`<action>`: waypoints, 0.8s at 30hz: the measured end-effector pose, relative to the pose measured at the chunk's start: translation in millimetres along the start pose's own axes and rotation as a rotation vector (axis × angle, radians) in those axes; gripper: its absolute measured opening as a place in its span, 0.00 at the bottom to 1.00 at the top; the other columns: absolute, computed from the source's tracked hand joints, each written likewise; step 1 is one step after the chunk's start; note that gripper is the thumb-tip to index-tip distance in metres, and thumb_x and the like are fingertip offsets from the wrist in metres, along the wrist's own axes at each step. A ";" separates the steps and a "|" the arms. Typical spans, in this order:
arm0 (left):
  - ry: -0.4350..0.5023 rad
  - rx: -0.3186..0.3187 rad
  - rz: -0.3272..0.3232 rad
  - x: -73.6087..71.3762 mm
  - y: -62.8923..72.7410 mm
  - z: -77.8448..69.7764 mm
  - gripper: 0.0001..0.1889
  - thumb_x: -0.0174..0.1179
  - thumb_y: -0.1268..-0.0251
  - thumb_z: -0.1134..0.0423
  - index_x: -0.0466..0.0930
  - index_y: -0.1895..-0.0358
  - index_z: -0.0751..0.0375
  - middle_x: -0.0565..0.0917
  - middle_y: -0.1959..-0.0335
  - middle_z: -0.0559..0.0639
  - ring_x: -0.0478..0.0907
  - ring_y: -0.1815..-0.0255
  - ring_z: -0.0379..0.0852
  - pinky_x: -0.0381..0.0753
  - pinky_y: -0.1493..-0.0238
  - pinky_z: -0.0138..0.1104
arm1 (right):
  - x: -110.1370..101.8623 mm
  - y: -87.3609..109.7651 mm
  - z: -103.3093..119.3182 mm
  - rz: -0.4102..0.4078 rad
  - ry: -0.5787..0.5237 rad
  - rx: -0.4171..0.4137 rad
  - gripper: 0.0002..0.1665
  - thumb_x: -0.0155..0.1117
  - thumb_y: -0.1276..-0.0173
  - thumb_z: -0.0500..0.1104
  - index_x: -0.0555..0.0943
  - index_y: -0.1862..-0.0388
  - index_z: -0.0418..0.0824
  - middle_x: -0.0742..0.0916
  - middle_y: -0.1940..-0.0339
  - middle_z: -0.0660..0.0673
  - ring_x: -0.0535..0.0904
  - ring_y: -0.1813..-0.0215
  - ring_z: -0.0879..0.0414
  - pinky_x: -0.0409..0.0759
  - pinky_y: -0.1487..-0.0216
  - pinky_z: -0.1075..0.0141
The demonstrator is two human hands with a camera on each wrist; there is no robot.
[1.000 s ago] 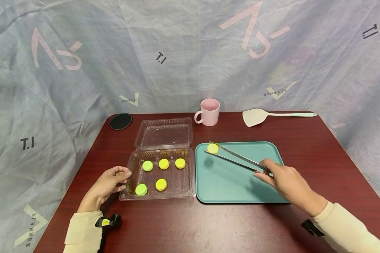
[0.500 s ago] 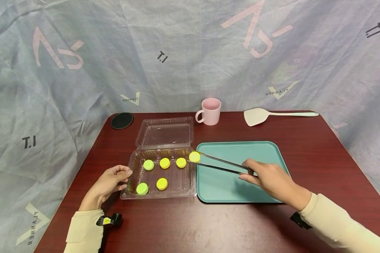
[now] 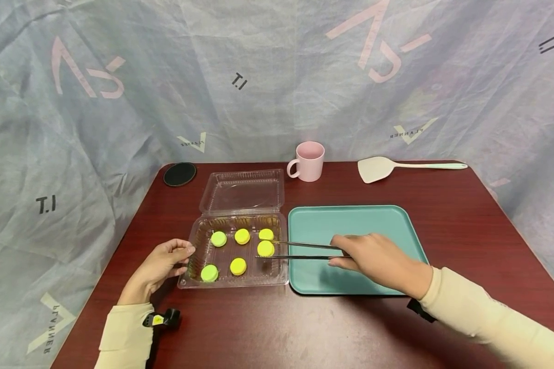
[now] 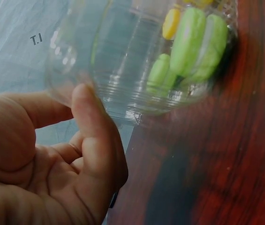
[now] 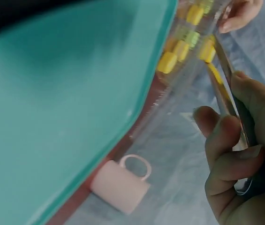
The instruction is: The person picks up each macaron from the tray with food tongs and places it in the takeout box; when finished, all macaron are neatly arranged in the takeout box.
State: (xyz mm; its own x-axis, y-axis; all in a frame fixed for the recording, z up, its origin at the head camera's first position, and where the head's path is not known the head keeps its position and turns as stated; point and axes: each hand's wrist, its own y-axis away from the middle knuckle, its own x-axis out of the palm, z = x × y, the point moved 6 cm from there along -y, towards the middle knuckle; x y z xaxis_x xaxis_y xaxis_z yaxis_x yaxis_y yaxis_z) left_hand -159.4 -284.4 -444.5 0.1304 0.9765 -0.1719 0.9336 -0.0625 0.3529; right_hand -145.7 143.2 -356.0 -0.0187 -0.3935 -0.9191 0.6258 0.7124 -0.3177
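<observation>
My right hand (image 3: 378, 259) grips metal tongs (image 3: 300, 257), reaching left across the teal tray (image 3: 351, 220). Between the tong tips is a yellow macaron (image 3: 265, 249), over the right part of a clear plastic clamshell container (image 3: 254, 283). Inside lie two green macarons, one at the back left (image 3: 218, 239) and one at the front left (image 3: 209, 273), and three other yellow ones; the held macaron overlaps the back-right one (image 3: 266, 234) in the head view. At the container's left side, my left hand (image 4: 80, 145) pinches the rim between thumb and finger.
The container's lid (image 3: 242, 195) lies folded back behind it. Along the table's far edge are a black round disc (image 3: 180, 174), a pink mug (image 3: 310, 163) and a white spatula (image 3: 374, 169). The tray stands right beside the container, and a grey cloth hangs behind.
My right hand has carried the tongs and yellow macaron left and toward me, from over the tray's back-left corner to over the container. The left hand has stayed at the container's left rim.
</observation>
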 end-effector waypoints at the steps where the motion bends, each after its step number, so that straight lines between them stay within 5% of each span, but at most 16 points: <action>1: 0.001 0.000 0.001 0.2 -0.3 0.1 0.11 0.58 0.24 0.62 0.71 0.50 0.67 0.73 0.65 0.49 0.73 0.66 0.40 0.81 0.68 0.29 | -1.2 -2.6 1.9 0.002 0.010 -0.011 0.19 0.72 0.34 0.52 0.70 0.69 0.49 0.64 0.81 0.65 0.57 0.83 0.70 0.59 0.83 0.73; 13: 0.008 -0.001 0.005 1.1 0.2 -0.6 0.11 0.58 0.24 0.62 0.71 0.51 0.66 0.74 0.65 0.48 0.73 0.66 0.40 0.81 0.68 0.29 | -10.8 -43.1 33.8 0.091 0.202 -0.066 0.26 0.75 0.37 0.53 0.66 0.80 0.49 0.62 0.88 0.59 0.56 0.86 0.63 0.59 0.86 0.67; 24: 0.010 0.000 0.009 0.8 0.3 -0.1 0.11 0.58 0.24 0.63 0.71 0.50 0.67 0.74 0.66 0.49 0.73 0.68 0.40 0.80 0.70 0.29 | -16.0 -55.7 44.3 0.164 0.257 -0.060 0.26 0.77 0.41 0.56 0.69 0.82 0.48 0.65 0.89 0.57 0.61 0.87 0.61 0.63 0.88 0.67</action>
State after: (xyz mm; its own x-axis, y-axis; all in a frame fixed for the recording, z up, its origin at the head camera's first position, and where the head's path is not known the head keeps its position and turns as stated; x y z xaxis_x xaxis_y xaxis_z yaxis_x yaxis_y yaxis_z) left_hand -159.1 -283.6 -444.5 0.1359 0.9778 -0.1596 0.9322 -0.0716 0.3547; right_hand -145.7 84.1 -313.3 -0.1231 -0.1164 -0.9855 0.5894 0.7904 -0.1670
